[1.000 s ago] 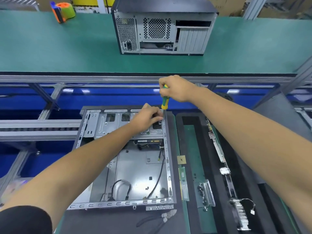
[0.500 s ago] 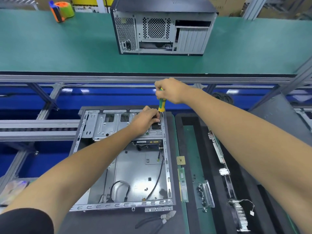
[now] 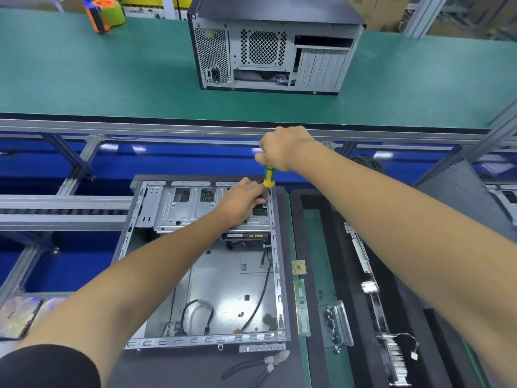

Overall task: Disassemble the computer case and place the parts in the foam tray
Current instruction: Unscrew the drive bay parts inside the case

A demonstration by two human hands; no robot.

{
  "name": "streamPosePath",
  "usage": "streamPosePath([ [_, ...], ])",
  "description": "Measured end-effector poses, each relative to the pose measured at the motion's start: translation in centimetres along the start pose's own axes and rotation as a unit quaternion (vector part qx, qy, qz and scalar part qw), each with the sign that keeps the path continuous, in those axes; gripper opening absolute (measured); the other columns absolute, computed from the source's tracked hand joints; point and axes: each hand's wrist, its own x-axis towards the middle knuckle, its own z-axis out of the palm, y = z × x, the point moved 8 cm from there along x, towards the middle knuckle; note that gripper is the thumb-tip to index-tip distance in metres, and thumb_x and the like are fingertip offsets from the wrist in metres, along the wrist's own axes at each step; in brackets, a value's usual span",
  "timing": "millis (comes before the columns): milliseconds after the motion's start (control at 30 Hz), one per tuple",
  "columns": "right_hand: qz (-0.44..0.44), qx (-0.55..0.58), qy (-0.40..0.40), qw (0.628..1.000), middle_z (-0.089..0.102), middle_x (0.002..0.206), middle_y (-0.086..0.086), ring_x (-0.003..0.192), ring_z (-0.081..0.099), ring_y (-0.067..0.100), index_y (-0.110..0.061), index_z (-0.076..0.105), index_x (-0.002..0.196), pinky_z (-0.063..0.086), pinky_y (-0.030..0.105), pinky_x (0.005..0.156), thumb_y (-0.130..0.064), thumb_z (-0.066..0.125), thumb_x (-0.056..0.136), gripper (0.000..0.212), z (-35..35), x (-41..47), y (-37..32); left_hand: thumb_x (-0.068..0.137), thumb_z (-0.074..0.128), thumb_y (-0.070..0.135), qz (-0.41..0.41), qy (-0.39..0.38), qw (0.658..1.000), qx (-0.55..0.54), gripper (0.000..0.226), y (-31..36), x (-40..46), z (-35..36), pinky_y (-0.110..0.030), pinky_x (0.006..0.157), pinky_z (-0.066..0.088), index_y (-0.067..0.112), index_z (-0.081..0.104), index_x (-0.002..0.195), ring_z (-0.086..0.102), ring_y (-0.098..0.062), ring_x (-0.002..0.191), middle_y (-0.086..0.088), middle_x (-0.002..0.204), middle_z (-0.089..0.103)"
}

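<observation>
An open grey computer case (image 3: pixel 223 289) lies flat in front of me, with loose black cables on its floor. Across its far end runs a metal drive bracket (image 3: pixel 181 211). My right hand (image 3: pixel 282 148) grips a screwdriver (image 3: pixel 269 177) with a green and yellow handle, held upright over the bracket's right end. My left hand (image 3: pixel 243 200) rests on the bracket right beside the tip, fingers curled around the spot; what they hold is hidden. The black foam tray (image 3: pixel 344 289) lies just right of the case and holds removed parts.
A second, closed computer case (image 3: pixel 271 49) stands on the green bench beyond. An orange and green tape dispenser (image 3: pixel 105 14) sits far left. In the tray lie a CPU chip (image 3: pixel 298 267), a memory stick (image 3: pixel 302 309) and a clear box of screws (image 3: pixel 335 323). Pliers (image 3: pixel 251 368) lie near the case's front edge.
Both hands have stayed at the bracket's right end. My right hand with the screwdriver shifted slightly left and down; the left hand barely moved.
</observation>
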Motion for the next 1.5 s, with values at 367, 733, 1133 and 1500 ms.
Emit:
streamPosePath([
  [367,0.040,0.112,-0.013,0.993,0.055,0.080,0.001,0.076,0.053,0.026,-0.019,0.049,0.081,0.030,0.033,0.057,-0.038,0.042,0.102,0.029,0.9,0.2,-0.1,0.104,0.056,0.033,0.004,-0.015,0.999,-0.040,0.020,-0.3,-0.3,0.0,-0.037,0.082,0.042,0.015,0.064,0.103,0.045,-0.020,0.092,0.002,0.099,0.065],
  [733,0.003,0.104,-0.019,0.994,0.054,0.079,0.000,0.076,0.050,0.026,-0.020,0.045,0.080,0.029,0.033,0.057,-0.036,0.045,0.101,0.026,0.9,0.6,-0.3,0.103,0.061,0.028,-0.021,-0.002,0.998,-0.054,0.022,0.0,-0.4,-0.5,-0.045,0.079,0.044,0.006,0.066,0.099,0.050,-0.028,0.089,-0.007,0.095,0.067],
  [1133,0.055,0.045,0.010,0.997,0.058,0.075,0.003,0.063,0.049,0.022,-0.016,0.058,0.076,0.032,0.032,0.056,-0.045,0.043,0.096,0.039,0.4,0.6,1.3,0.104,0.056,0.033,-0.007,0.016,1.000,0.000,0.021,0.1,-0.1,-0.2,-0.041,0.076,0.043,0.014,0.064,0.100,0.049,-0.023,0.086,-0.002,0.094,0.064],
  [1500,0.020,0.099,-0.060,0.993,0.062,0.086,0.003,0.073,0.052,0.022,-0.020,0.060,0.083,0.034,0.034,0.059,-0.041,0.048,0.097,0.028,0.9,0.5,0.6,0.105,0.054,0.031,0.018,0.013,1.000,0.014,0.024,0.4,-0.2,-0.2,-0.041,0.072,0.041,0.009,0.062,0.103,0.049,-0.026,0.084,-0.005,0.093,0.062],
])
